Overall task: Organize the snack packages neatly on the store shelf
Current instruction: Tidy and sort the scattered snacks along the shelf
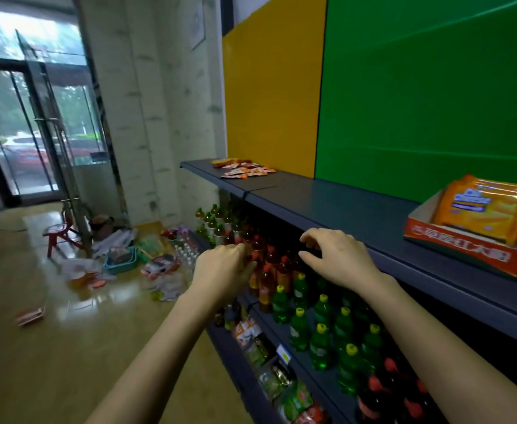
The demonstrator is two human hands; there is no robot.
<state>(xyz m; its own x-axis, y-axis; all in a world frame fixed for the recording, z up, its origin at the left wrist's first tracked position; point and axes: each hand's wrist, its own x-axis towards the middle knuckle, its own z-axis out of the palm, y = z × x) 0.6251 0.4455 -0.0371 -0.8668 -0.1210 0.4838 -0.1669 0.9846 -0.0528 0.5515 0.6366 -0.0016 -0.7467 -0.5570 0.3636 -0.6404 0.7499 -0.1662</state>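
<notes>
Forearms reached out ahead of you, both bare: your left hand (pixel 224 268) hung loosely curled with nothing visibly in it, and your right hand (pixel 338 259) was spread, fingers arched in the air at the front edge of the dark blue metal top shelf (pixel 358 215), gripping nothing. Under them stood rows of amber and green plastic drink bottles (pixel 300 298), already orderly. To your right on the top shelf sat an open orange-and-white cardboard tray (pixel 465 250) with orange biscuit packs (pixel 492 206) lying tidily inside. Farther along, at the far left end, the small orange-and-white snack sachets (pixel 245 169) lay scattered flat. By my reckoning those were the work left, so little looked done.
</notes>
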